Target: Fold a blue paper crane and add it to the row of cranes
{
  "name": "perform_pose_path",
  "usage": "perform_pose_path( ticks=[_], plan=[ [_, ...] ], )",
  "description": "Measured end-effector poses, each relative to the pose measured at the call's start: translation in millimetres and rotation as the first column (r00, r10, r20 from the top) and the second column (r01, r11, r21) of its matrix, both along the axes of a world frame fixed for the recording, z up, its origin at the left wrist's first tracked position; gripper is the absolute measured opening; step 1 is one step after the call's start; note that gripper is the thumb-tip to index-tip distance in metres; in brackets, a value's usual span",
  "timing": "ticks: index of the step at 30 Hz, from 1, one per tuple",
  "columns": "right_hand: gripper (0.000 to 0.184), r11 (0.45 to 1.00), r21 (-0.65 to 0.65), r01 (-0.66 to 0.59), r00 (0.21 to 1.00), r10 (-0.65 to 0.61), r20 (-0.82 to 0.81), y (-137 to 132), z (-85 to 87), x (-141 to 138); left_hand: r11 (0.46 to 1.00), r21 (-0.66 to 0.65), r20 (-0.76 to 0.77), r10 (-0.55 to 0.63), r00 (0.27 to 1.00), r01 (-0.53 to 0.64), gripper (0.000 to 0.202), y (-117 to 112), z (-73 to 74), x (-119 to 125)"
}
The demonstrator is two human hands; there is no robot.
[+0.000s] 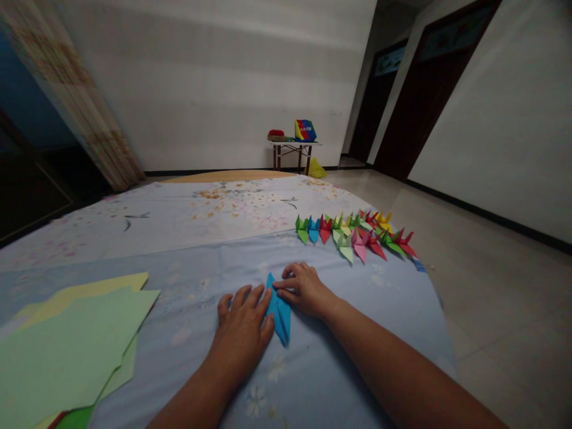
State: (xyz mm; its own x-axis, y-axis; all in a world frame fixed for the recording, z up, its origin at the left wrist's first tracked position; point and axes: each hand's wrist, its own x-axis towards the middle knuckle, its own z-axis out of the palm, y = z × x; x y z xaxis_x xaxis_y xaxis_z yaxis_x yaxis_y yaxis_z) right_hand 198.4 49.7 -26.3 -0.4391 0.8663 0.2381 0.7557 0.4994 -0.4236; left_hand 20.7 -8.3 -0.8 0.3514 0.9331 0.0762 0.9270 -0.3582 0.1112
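Resting both hands on a folded blue paper (279, 310), right in front of me on the flowered bedspread (187, 268), and it lies narrow and pointed at both ends. My left grip (239, 336) sits open and flat, fingers (243, 301) spread, up against the paper's left side. My right grip (304, 290) comes in from the other side, loosely curled, fingertips (281, 285) on the paper's upper part. No pinch from either side, nothing clenched! This looks like light, thin stuff, stiff only along its creases, and I'd judge it easy to crush or slide across the cloth, so the folded edges look like the best place to take hold, gently, between finger and thumb. Off to the right, a long row of paper cranes (353, 235) in green, blue, red, pink and yellow stands on the bedspread. To my left, a loose stack of green and yellow paper sheets (67, 351) lies flat. Far ahead, a small tabletop (290, 143) carries a red thing (276, 133) and a striped box (305, 130), and a yellow bag (316, 169) sits on the floor by its leg; what's inside, I can't tell.
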Motion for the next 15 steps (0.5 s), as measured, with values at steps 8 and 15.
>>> perform_pose_path(
  ticks=[8, 15],
  plan=[
    [0.024, 1.0, -0.007, 0.003, 1.0, -0.003, 0.012, -0.6, 1.0, -0.1, 1.0, 0.012, 0.008, -0.015, 1.0, 0.015, 0.042, 1.0, 0.5, -2.0],
    [0.023, 1.0, 0.005, 0.005, 1.0, -0.005, 0.005, -0.7, -0.6, 0.1, 1.0, 0.002, 0.015, -0.026, 1.0, 0.026, 0.043, 3.7, -0.4, -0.1]
  ],
)
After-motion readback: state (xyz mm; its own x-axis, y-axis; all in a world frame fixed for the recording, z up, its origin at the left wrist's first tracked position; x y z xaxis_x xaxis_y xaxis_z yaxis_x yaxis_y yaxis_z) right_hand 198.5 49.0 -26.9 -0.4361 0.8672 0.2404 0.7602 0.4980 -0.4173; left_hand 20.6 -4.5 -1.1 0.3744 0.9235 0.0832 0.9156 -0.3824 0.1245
